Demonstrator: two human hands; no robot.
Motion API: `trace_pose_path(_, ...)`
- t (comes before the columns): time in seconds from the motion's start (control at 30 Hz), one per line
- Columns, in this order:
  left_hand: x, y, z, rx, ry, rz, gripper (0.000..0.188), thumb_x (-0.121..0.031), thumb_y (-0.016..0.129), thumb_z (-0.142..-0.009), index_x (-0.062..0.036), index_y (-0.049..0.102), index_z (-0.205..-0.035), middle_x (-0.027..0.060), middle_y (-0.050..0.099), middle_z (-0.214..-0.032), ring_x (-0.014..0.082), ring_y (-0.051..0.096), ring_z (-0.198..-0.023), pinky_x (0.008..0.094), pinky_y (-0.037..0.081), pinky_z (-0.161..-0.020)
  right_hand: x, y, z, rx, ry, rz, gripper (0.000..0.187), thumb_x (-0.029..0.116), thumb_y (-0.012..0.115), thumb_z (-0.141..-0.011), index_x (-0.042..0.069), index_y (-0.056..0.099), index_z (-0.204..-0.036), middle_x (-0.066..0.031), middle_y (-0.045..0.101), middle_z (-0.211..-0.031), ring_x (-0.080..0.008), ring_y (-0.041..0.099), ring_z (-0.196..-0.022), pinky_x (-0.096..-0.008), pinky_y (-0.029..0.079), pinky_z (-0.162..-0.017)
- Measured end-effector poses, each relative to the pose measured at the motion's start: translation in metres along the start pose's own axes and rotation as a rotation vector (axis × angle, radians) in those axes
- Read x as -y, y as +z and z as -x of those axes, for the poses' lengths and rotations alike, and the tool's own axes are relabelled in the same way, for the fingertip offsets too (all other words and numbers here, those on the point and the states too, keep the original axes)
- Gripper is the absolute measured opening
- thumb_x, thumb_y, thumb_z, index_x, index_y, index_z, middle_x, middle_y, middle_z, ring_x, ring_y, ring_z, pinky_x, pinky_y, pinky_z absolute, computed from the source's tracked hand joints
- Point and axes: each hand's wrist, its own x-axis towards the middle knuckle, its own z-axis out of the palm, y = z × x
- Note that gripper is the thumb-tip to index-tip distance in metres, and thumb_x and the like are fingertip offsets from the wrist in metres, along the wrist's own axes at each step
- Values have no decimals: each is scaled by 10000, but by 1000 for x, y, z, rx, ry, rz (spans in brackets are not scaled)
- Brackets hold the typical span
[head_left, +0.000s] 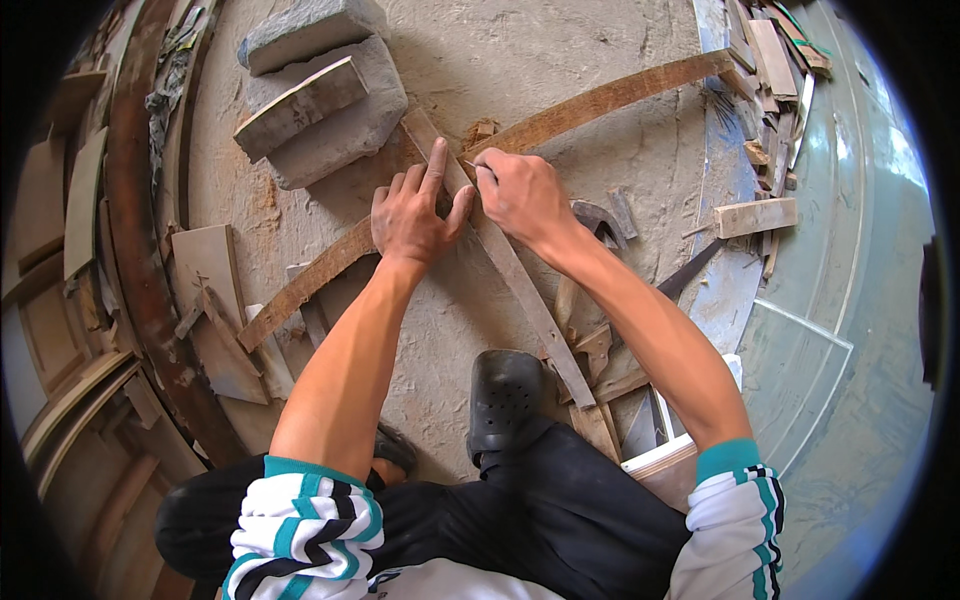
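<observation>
A long brown wooden board [615,100] lies slantwise over the ground, and a narrow straight strip [520,285] crosses on top of it. My left hand [412,212] presses down where the two cross, its index finger stretched along the strip and its thumb spread out. Just right of the crossing, my right hand [520,195] is closed in a pinch beside the strip's edge. A thin, light, pointed thing [468,163] sticks out from its fingertips over the board; its kind is hidden by the fingers.
Stone blocks [350,110] with a flat slab [300,108] leaning on them stand at the far left. A hammer [598,222] and a dark blade [692,268] lie near my right forearm. Wood offcuts [755,217] line the right; boards [205,260] lie left. My dark clog [505,400] is close by.
</observation>
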Motion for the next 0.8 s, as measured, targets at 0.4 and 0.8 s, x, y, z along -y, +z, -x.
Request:
trace_pose_path(0.4,2,-1,0,39,-7,-12,813,-382,734,-881,-179,413,-1599,56,678,-1060,250,657,-985,407,506,-826,1,7,-17,119,-113,145,129,84,605,-873,-18,668,-825,-293,684,-781,-480,711,-772,-541,583,-691)
trace_pose_path(0.8,1,1,3,-10,-12,-35,737,-475,670,-940,-164,455,-1572,52,690,-1028,239,662,-956,412,500,-821,-23,-10,30,133,-50,168,164,84,560,-915,-27,655,-841,-315,681,-768,-486,714,-762,-544,593,-691)
